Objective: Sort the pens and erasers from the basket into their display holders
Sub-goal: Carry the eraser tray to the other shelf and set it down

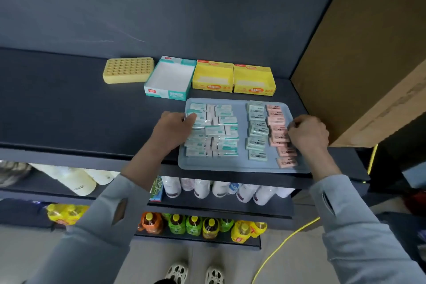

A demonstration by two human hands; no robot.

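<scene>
A pale blue tray [230,165] lies on the dark shelf and holds several teal-and-white erasers [219,131], grey-green erasers [257,131] and pink erasers [279,136]. My left hand [171,129] grips a teal-and-white eraser at the tray's left edge. My right hand [307,132] pinches a pink eraser at the tray's right side. Behind the tray stand an open teal-and-white box [169,79], two yellow display boxes [213,77] [253,80] and a yellow holder with many holes [128,69]. No pens are in view.
A large cardboard box [368,53] stands at the right end of the shelf [69,110]. Lower shelves carry white bottles [221,189] and drink bottles [196,225]. A yellow cable [283,240] runs across the floor.
</scene>
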